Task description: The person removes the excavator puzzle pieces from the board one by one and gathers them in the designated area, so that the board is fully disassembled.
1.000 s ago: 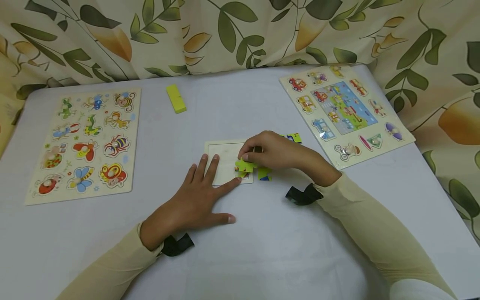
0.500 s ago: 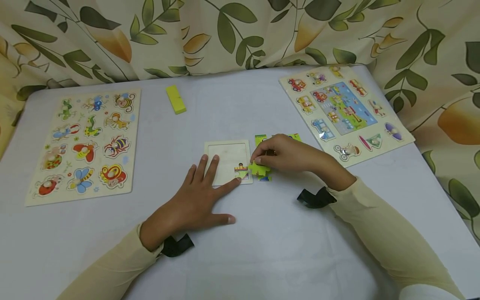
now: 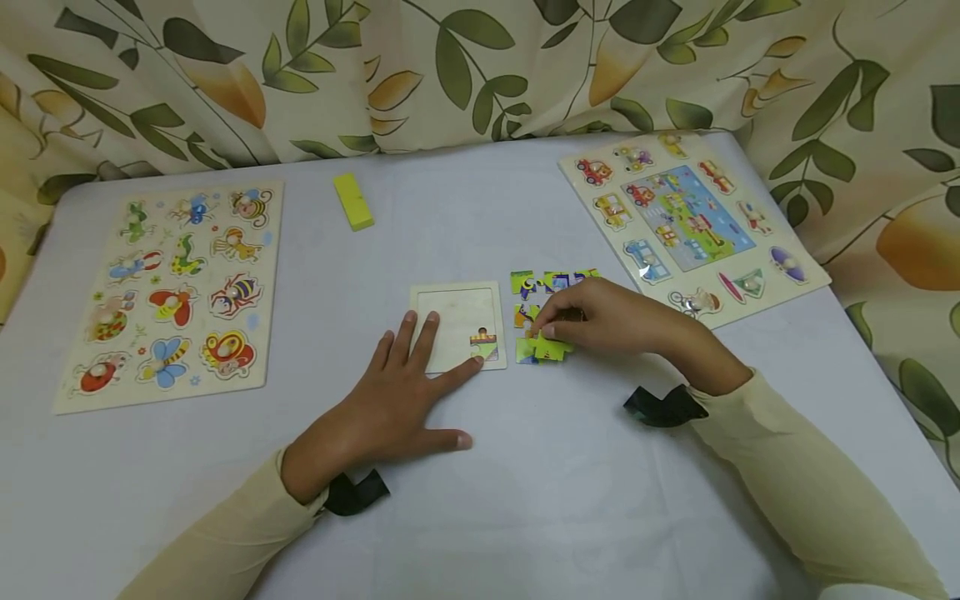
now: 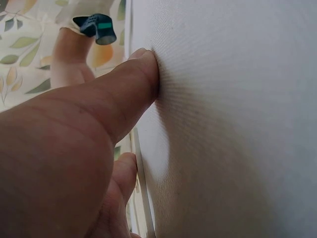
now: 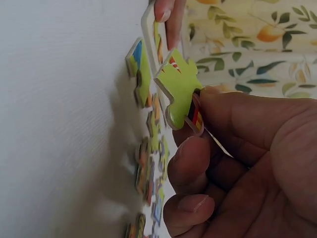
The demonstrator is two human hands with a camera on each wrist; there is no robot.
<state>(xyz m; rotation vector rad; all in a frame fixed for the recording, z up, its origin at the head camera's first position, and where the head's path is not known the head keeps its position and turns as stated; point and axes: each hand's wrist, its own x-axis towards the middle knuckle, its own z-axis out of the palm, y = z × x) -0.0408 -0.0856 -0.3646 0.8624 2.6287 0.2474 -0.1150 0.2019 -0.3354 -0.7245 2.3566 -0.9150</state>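
Note:
My right hand (image 3: 607, 317) pinches a lime-green jigsaw piece (image 5: 181, 89) between thumb and fingers, held above the loose pieces. Splayed flat, my left hand (image 3: 390, 400) has its fingertips on the near-left part of a small square puzzle tray (image 3: 450, 308). Its index fingertip touches a jigsaw piece (image 3: 483, 338) lying in the tray's near-right corner. Just right of the tray, several loose jigsaw pieces (image 3: 522, 285) lie in rows, partly hidden under my right hand. In the left wrist view, the left thumb (image 4: 133, 79) rests on the white cloth.
An insect peg puzzle board (image 3: 172, 292) lies at the left of the table. At the back right is a vehicle peg puzzle board (image 3: 652, 250), close to the right forearm. A yellow-green block (image 3: 352, 202) lies behind the tray. A leaf-patterned curtain (image 3: 480, 67) hangs along the far edge.
My right hand has moved right with the green jigsaw piece, from over the tray to over the loose pieces. The piece in the tray corner is now uncovered. My left hand stays put.

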